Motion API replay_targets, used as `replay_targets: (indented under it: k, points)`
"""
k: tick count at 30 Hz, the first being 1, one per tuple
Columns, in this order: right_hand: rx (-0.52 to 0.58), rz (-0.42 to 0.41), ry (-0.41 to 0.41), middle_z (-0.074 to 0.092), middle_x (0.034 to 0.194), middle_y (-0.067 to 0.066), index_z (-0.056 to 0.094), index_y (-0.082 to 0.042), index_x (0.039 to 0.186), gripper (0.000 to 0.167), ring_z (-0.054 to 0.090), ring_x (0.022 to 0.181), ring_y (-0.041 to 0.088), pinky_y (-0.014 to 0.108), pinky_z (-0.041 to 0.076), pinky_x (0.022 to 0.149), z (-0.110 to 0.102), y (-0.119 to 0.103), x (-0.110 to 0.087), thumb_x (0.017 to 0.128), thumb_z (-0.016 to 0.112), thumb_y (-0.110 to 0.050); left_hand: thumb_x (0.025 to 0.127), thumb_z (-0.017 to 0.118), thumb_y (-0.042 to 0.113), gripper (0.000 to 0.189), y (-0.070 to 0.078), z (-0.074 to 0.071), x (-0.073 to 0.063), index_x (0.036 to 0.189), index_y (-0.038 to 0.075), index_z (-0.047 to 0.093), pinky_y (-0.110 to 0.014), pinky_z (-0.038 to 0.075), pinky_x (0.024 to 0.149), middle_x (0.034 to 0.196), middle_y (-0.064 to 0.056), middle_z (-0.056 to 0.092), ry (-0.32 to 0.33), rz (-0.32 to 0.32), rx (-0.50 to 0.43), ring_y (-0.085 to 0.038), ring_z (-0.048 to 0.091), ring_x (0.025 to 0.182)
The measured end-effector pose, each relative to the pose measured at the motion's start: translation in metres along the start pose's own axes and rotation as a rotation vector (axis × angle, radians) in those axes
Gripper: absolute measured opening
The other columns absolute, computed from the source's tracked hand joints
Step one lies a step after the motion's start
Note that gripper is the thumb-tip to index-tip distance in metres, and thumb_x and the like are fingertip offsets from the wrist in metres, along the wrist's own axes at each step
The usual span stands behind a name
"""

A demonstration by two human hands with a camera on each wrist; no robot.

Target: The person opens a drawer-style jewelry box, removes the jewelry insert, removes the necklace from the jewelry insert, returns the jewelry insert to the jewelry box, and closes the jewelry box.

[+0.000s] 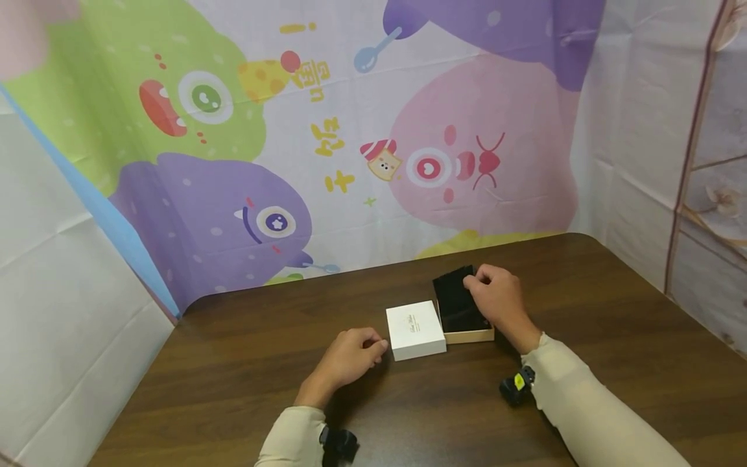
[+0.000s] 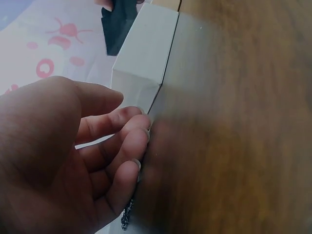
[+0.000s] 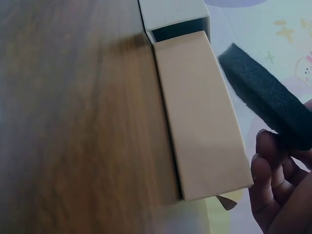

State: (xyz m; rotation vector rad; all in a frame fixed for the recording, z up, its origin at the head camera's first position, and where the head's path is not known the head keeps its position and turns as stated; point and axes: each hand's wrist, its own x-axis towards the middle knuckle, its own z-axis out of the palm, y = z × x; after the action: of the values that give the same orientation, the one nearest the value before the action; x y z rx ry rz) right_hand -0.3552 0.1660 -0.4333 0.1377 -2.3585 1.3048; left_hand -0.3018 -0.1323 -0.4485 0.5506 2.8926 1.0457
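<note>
A white sleeve box with small gold lettering lies on the table, and a tan drawer sticks out of its right side. My right hand pinches a black foam pad by its edge, tilted up above the drawer. In the right wrist view the pad shows as a thick slab apart from the drawer's side. My left hand is beside the sleeve's left end, fingers loosely curled and holding nothing. Below those fingers shows a dark chain, partly hidden. The drawer's inside is hidden.
The brown wooden table reaches back to a hanging cloth with cartoon monsters. A brown ribbon tab pokes out at the drawer's end. Pale panels stand at both sides.
</note>
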Motion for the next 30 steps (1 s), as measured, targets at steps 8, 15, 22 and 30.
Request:
replay_targets:
  k: [8, 15, 22, 30]
  points:
    - [-0.08, 0.004, -0.063, 0.046, 0.054, 0.001, 0.05, -0.013, 0.059, 0.031, 0.047, 0.044, 0.023, 0.036, 0.038, 0.052, -0.0015, 0.0019, -0.0011, 0.088, 0.062, -0.02, 0.099, 0.062, 0.023, 0.017, -0.0027, 0.0006, -0.0015, 0.088, 0.014, 0.07, -0.03, 0.046, 0.06, 0.073, 0.004, 0.064, -0.017, 0.006, -0.025, -0.01, 0.058, 0.064]
    - [-0.086, 0.006, -0.076, 0.042, 0.054, 0.001, 0.047, -0.013, 0.059, 0.034, 0.042, 0.049, 0.023, 0.035, 0.034, 0.051, -0.0014, 0.0017, -0.0009, 0.088, 0.062, -0.02, 0.1, 0.062, 0.024, 0.018, -0.0038, 0.0011, 0.0, 0.085, 0.016, 0.069, -0.03, 0.045, 0.06, 0.071, 0.007, 0.062, -0.008, 0.024, -0.009, -0.009, 0.056, 0.063]
    - [-0.101, -0.017, -0.071, 0.039, 0.053, 0.0, 0.044, -0.014, 0.057, 0.036, 0.039, 0.048, 0.022, 0.033, 0.031, 0.048, -0.0019, 0.0014, -0.0008, 0.087, 0.061, -0.019, 0.1, 0.062, 0.024, 0.019, -0.0045, 0.0012, 0.0007, 0.084, 0.016, 0.069, -0.03, 0.045, 0.061, 0.071, 0.008, 0.062, -0.006, 0.02, 0.009, -0.008, 0.056, 0.063]
    - [-0.102, -0.006, -0.078, 0.039, 0.053, 0.001, 0.043, -0.014, 0.057, 0.036, 0.039, 0.048, 0.022, 0.032, 0.029, 0.046, -0.0018, 0.0017, -0.0009, 0.089, 0.059, -0.019, 0.1, 0.061, 0.025, 0.019, -0.0053, 0.0014, 0.0013, 0.084, 0.017, 0.069, -0.03, 0.044, 0.061, 0.072, 0.008, 0.062, -0.007, 0.021, 0.014, -0.009, 0.055, 0.063]
